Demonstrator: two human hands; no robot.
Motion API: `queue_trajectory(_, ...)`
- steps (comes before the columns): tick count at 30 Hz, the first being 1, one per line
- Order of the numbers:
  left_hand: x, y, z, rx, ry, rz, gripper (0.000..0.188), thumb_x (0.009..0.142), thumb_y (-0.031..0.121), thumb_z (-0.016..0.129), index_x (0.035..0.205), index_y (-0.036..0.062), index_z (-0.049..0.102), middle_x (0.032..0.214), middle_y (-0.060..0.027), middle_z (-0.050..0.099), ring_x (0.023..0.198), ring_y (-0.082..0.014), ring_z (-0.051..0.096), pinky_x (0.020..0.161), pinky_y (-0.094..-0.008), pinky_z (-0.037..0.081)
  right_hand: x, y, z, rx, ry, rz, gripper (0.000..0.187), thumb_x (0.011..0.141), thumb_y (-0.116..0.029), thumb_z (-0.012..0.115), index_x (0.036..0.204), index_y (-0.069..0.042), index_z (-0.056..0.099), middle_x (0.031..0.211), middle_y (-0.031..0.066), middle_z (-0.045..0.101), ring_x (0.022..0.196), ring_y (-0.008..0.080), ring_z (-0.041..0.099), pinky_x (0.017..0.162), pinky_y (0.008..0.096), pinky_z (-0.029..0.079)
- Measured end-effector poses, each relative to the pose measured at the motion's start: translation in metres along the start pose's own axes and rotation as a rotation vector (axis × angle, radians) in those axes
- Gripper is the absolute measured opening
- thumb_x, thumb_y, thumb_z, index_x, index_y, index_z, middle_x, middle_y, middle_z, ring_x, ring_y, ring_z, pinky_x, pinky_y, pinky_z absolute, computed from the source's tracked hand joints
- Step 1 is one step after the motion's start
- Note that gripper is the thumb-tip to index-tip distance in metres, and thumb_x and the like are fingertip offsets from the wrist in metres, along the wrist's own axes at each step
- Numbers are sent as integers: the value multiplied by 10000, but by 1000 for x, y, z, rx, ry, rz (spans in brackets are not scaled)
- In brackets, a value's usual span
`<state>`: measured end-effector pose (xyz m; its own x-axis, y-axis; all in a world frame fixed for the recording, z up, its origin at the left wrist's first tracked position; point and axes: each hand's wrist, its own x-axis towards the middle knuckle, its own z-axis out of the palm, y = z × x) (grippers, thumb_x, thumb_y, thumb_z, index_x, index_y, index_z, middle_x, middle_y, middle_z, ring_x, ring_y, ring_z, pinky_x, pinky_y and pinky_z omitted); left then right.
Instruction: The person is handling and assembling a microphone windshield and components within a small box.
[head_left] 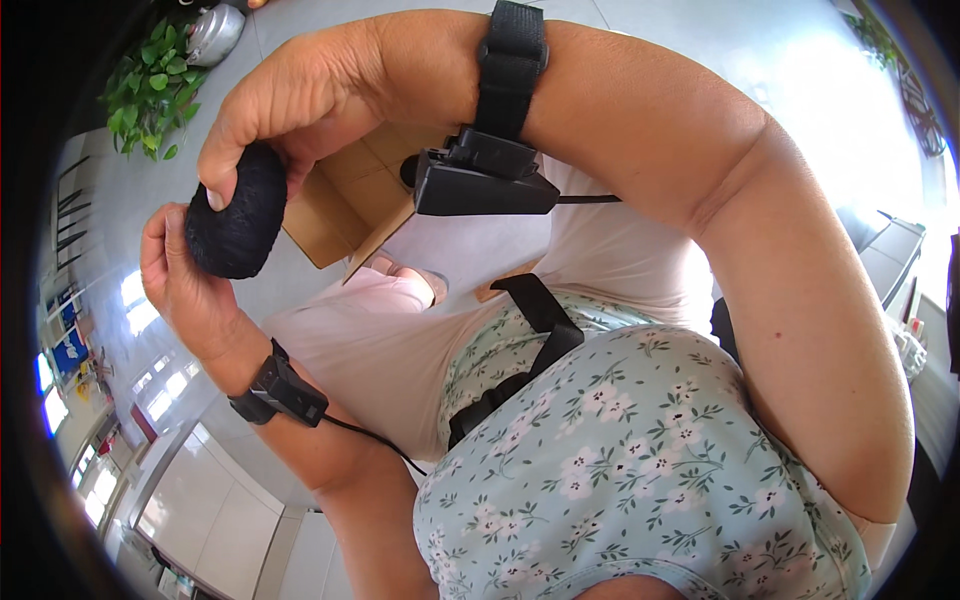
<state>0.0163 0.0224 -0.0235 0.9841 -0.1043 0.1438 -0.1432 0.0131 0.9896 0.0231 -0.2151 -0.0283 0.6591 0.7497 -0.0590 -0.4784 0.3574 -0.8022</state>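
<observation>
Both my hands hold a black, oval, soft-looking bundle point(238, 215), its surface slightly wrinkled like rolled fabric; I cannot tell its exact kind. My right hand point(285, 95) reaches across from the right and grips it from above, the thumb pressed on its upper left side. Below and to the left, my left hand point(190, 285) is closed against its lower left side, with some fingers hidden behind it. An open cardboard box point(325, 225) lies beyond, just right of the bundle, partly covered by my right hand and wrist.
Black strapped devices sit on my right wrist point(487, 185) and left wrist point(285, 385), each with a cable. A leafy green plant point(150, 90) and a metal kettle point(215, 38) stand at the far left. At the lower left is a white-topped cabinet point(210, 510).
</observation>
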Motion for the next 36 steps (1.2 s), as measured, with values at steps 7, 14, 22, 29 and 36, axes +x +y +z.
queue_trajectory(7, 2, -8, 9, -45, 135, 29, 186, 908, 96, 682, 1022, -43, 632, 975, -104, 657, 847, -169, 637, 775, -329, 544, 16, -8, 1, 122, 41, 4, 260, 713, -118, 783, 914, -32, 641, 1006, 101, 640, 927, 214, 588, 815, 336, 487)
queue_trajectory(14, 4, -1, 5, -115, -161, -16, 117, 919, 50, 639, 998, -36, 635, 825, -93, 626, 692, -161, 537, 624, -346, 435, 15, -17, 5, 243, 149, -159, 282, 747, -111, 789, 953, 13, 643, 1017, 130, 640, 941, 230, 593, 835, 335, 498)
queue_trajectory(22, -6, 8, 38, 63, -148, -33, 124, 921, 64, 651, 999, -30, 673, 844, -84, 647, 678, -133, 537, 626, -298, 452, 5, -21, 4, 174, 280, -306, 390, 733, -150, 818, 1029, 37, 648, 1031, 156, 656, 964, 260, 628, 861, 355, 521)
queue_trajectory(29, -9, 13, 39, 133, -238, -21, 158, 942, 54, 613, 1068, -28, 665, 998, -126, 676, 692, -133, 550, 637, -298, 458, -11, -34, 22, -128, 638, -278, 379, 771, -174, 758, 1054, 39, 626, 910, 126, 646, 813, 230, 629, 725, 312, 525)
queue_trajectory(36, -7, 18, 32, 101, -303, 32, 131, 905, 30, 641, 1022, -25, 662, 876, -83, 638, 663, -130, 532, 614, -285, 456, -9, -24, 8, -809, 641, -404, 505, 695, -196, 787, 1128, -21, 595, 1011, 153, 643, 921, 244, 641, 831, 341, 515)
